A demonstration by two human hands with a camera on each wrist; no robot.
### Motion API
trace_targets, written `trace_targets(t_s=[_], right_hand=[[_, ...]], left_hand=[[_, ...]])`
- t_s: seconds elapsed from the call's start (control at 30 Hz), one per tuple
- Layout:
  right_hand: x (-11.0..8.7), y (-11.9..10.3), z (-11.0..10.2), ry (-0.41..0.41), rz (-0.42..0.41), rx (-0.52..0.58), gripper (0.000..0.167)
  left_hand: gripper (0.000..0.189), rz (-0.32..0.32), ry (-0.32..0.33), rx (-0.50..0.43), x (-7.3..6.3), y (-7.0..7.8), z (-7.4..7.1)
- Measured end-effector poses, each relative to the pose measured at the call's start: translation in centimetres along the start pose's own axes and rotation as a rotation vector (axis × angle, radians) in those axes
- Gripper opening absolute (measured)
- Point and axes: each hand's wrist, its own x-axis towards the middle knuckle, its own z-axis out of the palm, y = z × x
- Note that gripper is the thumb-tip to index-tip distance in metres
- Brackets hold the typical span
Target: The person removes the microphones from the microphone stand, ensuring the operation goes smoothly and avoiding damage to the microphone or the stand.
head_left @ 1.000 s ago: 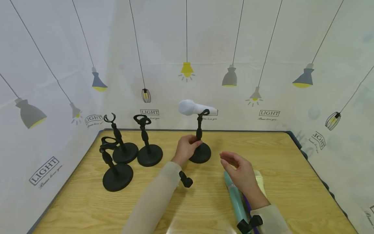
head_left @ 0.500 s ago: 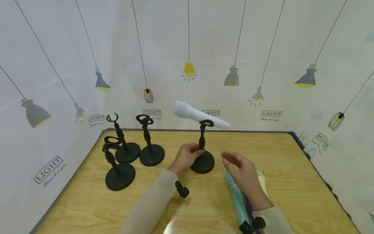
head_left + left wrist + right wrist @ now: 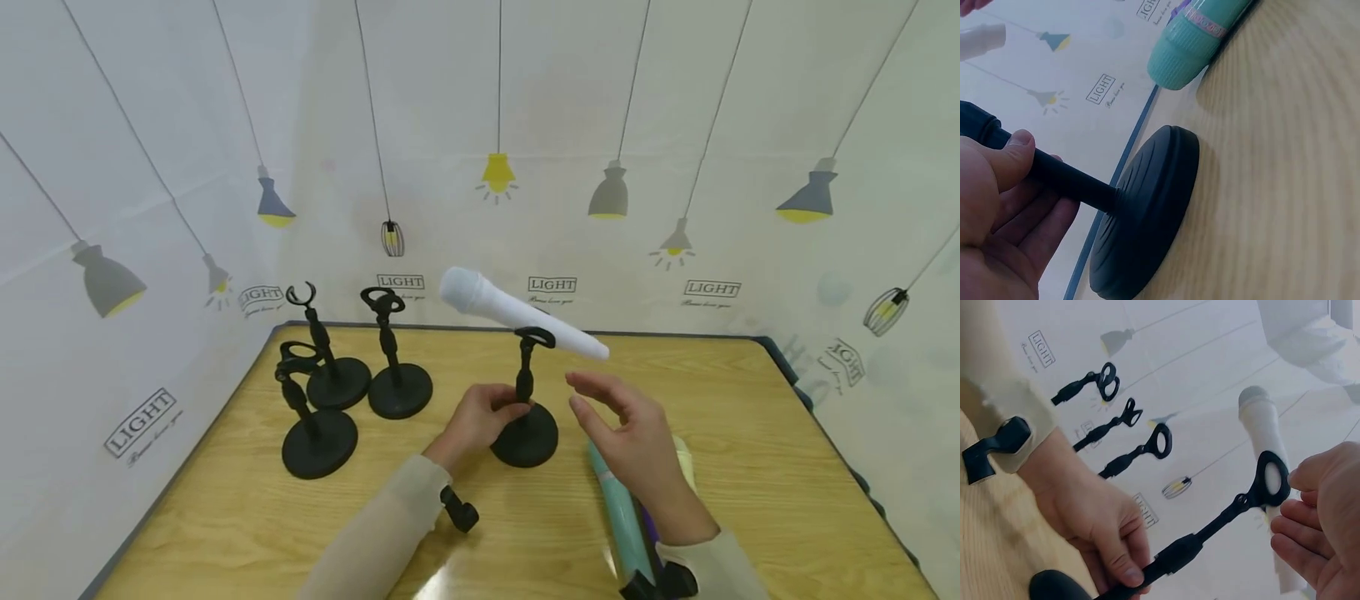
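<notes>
A white microphone (image 3: 517,310) lies tilted at the clip (image 3: 536,337) of a black desktop microphone stand (image 3: 527,433), its head up and to the left, its tail lower right. My left hand (image 3: 483,417) grips the stand's pole just above the round base (image 3: 1147,212), thumb and fingers around it. To the right of the stand, my right hand (image 3: 630,433) holds nothing, its fingers loosely bent and thumb apart. In the right wrist view its fingertips (image 3: 1300,540) are close beside the clip; whether they touch it I cannot tell.
Three more black microphone stands (image 3: 320,442) with bare clips stand at the left. Beneath my right forearm lie a teal microphone (image 3: 622,517), a purple one (image 3: 649,533) and a pale yellow one (image 3: 684,462), partly hidden. A printed backdrop (image 3: 555,225) rises behind the wooden table (image 3: 480,550).
My left hand has drawn the stand nearer to me, and the microphone has come along, its tail now lower. My right hand has stayed almost in place, with thumb and fingers slightly wider apart.
</notes>
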Motion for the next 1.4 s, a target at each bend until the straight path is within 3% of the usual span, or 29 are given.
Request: trace_targets(t_s=[0.27,0.4,0.53,0.67,1.13,1.4], right_hand=[[1.2,-2.4,-0.2,-0.014,-0.139,0.162,0.039],[2.0,-3.2,-0.2,0.01,-0.256,0.159,0.041],[2.7,-3.7,-0.3,0.046,-0.303,0.023,0.042],[3.2,-4.1,-0.4,0.043,-0.274,-0.108,0.044],[6.1,-5.4,0.6,-0.183,-0.361,-0.297,0.049],[6.9,-6.7,1.9,-0.264,-0.316,-0.364,0.049]], left_hand=[[0.017,0.023,-0.036,-0.005,-2.0,0.2,0.2],[0.016,0.02,-0.05,-0.01,-3.0,0.3,0.3],[0.017,0.016,-0.059,-0.02,-3.9,0.4,0.6],[0.019,0.028,-0.064,-0.017,-4.7,0.4,0.8],[0.024,0.058,-0.117,-0.111,-6.0,0.9,1.1],[0.025,0.065,-0.124,-0.146,-6.0,1.1,1.2]])
